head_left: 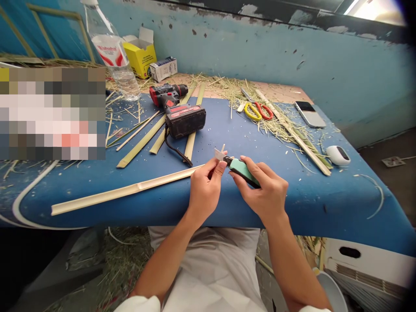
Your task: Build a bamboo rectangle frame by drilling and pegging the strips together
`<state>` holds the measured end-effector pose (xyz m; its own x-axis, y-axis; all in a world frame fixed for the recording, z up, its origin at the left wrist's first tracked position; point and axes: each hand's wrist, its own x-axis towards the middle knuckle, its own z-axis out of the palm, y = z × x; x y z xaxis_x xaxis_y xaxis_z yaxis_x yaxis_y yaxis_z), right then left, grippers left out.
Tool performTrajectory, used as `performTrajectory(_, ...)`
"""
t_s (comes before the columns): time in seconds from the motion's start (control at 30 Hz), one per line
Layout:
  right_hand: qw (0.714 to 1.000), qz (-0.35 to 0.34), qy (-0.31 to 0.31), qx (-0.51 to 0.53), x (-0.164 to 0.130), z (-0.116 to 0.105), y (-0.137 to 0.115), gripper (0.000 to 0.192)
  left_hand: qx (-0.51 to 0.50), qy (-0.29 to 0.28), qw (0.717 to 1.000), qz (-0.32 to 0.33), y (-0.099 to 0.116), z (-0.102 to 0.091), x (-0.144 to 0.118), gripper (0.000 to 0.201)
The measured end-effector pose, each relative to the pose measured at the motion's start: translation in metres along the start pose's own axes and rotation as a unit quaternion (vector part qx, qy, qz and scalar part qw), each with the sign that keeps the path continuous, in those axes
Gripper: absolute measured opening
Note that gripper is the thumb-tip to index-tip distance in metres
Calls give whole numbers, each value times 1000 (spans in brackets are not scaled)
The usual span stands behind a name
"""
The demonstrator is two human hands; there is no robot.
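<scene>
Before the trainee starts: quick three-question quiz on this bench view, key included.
1. Which hand grips the green-handled tool?
2. True or false: in this view, the scissors lie between the drill and the phone, going left to right.
3. What is just left of the open yellow box? a) the scissors b) a clear bottle c) the phone

Key: 1. The right hand; the left hand is at the blade end. 2. True. 3. b.
</scene>
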<state>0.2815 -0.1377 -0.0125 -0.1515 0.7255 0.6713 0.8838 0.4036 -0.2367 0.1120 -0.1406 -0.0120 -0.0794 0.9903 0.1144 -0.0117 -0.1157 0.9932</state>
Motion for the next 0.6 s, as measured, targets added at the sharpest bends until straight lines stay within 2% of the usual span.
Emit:
performTrajectory(0.27,996,22,73,-46,-13,15,-24,40,-16,0,1000,3,2,1,2,47)
performTrajectory(0.6,993,68,79,-59,-18,16,-34,40,-5,14,999,29,2,2,3,47)
